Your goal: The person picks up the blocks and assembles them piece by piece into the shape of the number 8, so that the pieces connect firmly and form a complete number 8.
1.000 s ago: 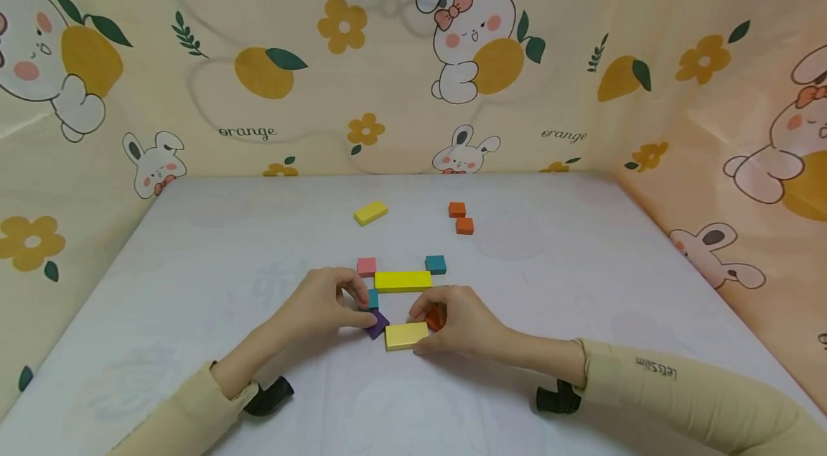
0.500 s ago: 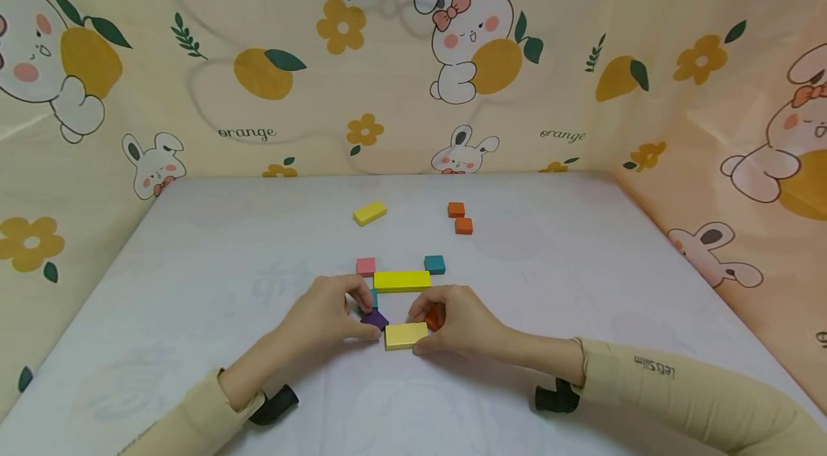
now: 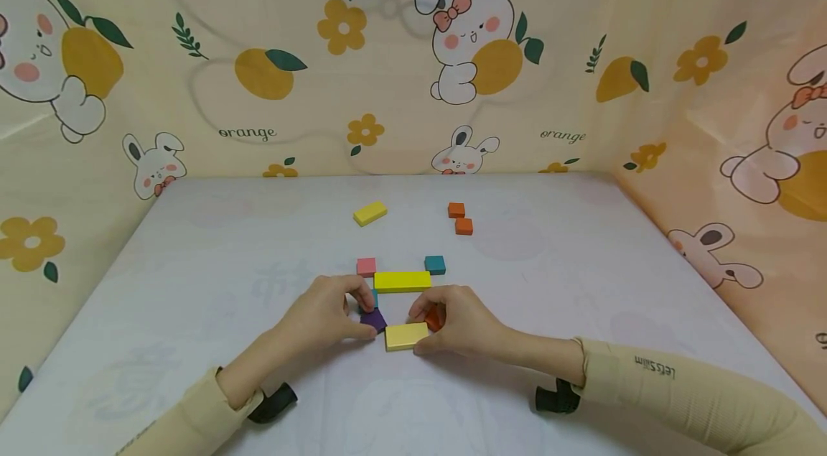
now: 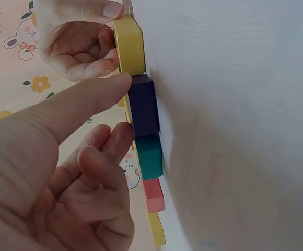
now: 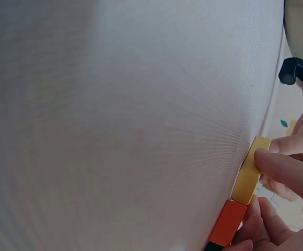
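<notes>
"Patterned cloth walls (image 3: 388, 82), printed with rabbits and oranges, border a white tabletop (image 3: 549, 284) with a straight back edge and sides widening toward the viewer. Where is there room to move?"

"Outward, left and right of the hands to both side edges. Toward the back lie a far yellow block (image 3: 370, 213) and two small orange blocks (image 3: 456, 210) (image 3: 464, 226)."

"And the hands?"

"Left hand (image 3: 326, 312): thumb and fingertips pinching the purple block (image 3: 372, 322). Right hand (image 3: 460, 319): grasping the pale yellow block (image 3: 406, 336), thumb at its near right corner, fingers beside a red-orange block (image 3: 436, 317). Between the hands, little space; just beyond, the long yellow block (image 3: 402, 281), with a pink block (image 3: 366, 267) and a teal block (image 3: 435, 265) by its far corners."

"What do the wrist views add?"

"Left wrist: the purple block end to end with a second teal block (image 4: 150, 157), which the head view shows mostly covered by fingers. Right wrist: a dark block (image 5: 214, 246) at the red-orange block's end, cut off by the frame; its full shape cannot be told."
</notes>
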The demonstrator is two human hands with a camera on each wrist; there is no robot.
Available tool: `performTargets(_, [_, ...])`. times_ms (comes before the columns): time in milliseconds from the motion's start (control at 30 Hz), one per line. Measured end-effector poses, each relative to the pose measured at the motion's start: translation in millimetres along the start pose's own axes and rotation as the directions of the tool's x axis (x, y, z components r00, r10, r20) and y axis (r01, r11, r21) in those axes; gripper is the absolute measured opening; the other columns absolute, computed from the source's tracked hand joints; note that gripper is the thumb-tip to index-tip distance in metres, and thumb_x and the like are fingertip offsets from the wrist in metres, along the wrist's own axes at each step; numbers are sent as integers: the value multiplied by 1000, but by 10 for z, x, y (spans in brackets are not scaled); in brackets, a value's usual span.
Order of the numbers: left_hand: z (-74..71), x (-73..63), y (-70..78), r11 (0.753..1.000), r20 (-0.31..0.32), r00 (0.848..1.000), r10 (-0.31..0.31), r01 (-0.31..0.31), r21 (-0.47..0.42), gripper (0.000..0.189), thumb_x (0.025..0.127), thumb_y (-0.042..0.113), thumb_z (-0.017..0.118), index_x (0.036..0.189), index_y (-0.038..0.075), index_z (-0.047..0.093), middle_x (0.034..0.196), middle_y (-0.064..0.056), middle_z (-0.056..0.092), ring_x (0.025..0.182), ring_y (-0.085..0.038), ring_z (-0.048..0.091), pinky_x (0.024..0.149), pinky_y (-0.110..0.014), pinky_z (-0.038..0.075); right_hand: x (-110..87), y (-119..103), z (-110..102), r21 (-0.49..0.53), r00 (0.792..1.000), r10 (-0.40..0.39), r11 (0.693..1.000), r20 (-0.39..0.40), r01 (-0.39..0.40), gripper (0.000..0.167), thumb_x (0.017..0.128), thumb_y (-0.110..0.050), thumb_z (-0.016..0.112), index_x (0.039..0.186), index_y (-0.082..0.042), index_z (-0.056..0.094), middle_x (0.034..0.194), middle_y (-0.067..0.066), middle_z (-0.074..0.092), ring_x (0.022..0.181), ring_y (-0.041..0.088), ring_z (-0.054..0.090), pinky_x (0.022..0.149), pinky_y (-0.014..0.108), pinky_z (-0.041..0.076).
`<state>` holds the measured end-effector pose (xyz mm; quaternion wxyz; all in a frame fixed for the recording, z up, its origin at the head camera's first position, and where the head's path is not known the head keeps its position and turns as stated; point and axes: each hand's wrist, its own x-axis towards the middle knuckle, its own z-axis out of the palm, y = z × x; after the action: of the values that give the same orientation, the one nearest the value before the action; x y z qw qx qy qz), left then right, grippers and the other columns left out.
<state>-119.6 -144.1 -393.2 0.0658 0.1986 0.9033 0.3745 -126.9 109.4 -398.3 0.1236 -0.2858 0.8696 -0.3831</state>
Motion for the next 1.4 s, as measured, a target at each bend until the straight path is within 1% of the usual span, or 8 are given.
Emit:
performTargets(167, [7, 5, -20, 1000, -1, 1000, 8, -8, 5, 32, 70, 20, 91, 88, 19, 66, 87, 10, 65, 67, -15, 53, 62, -30, 48, -2, 0, -1, 9, 1000, 2, 1000, 1, -2, 33, 70, -15, 91, 95, -13, 71, 83, -6, 64, 79, 17, 53, 65, 28, 46])
performTargets(267, [5, 1, -7, 1000, -4, 1000, 28, -28, -1, 31, 71, 20, 91, 89, 19, 66, 86, 9, 65, 64, -14, 52, 58, -28, 47, -10, -1, -22, 13, 1000, 7, 1000, 0, -7, 34, 70, -19, 92, 97, -14, 71, 85, -6, 65, 79, 18, 53, 65, 28, 46])
performTargets(500, [33, -24, 96, 990, 20, 993, 118, -116, -82, 29, 73, 18, 89, 93, 13, 68, 91, 3, 68, 55, -10, 49, 51, -25, 45, -91, 42, -184, 36, 992, 48, 998, -117, -44, 35, 69, -18, 92, 96, -11, 71, 89, -1, 66, 72, 19, 55, 58, 27, 48])
performTargets(667, [90, -37, 135, 990, 38, 993, 111, -107, -94, 29, 74, 16, 88, 96, 13, 70, 88, 4, 66, 57, -10, 50, 53, -27, 47, -156, 103, -211, 39, 984, 95, 995, -148, -90, 33, 69, -17, 91, 93, -9, 69, 85, 0, 66, 70, 19, 56, 59, 26, 49])
performTargets(767, [122, -37, 136, 992, 56, 994, 92, -87, -88, 29, 74, 17, 88, 96, 15, 70, 87, 6, 65, 60, -12, 51, 55, -27, 47, -171, 137, -187, 36, 981, 111, 994, -159, -107, 33, 69, -16, 91, 92, -9, 69, 84, -2, 65, 69, 18, 55, 60, 26, 49])
performTargets(967, [182, -35, 126, 994, 77, 993, 86, -80, -76, 27, 74, 16, 88, 94, 18, 69, 85, 8, 64, 65, -13, 51, 58, -27, 46, -170, 160, -147, 9, 979, 102, 995, -178, -102, 33, 69, -18, 91, 91, -10, 69, 82, -4, 64, 69, 17, 55, 61, 26, 49])
performTargets(1167, [209, -33, 114, 994, 72, 993, 92, -88, -64, 27, 74, 16, 88, 93, 18, 69, 83, 9, 64, 64, -11, 50, 57, -26, 46, -160, 171, -141, -2, 981, 81, 997, -176, -83, 32, 69, -16, 91, 91, -10, 68, 82, -3, 64, 68, 16, 55, 59, 26, 49])
performTargets(1400, [223, -33, 110, 994, 62, 994, 94, -90, -60, 27, 74, 16, 88, 93, 18, 69, 83, 10, 64, 65, -11, 50, 58, -27, 46, -160, 178, -147, 9, 981, 90, 996, -171, -90, 30, 70, -11, 90, 91, -9, 69, 82, -2, 64, 67, 16, 56, 59, 26, 50])
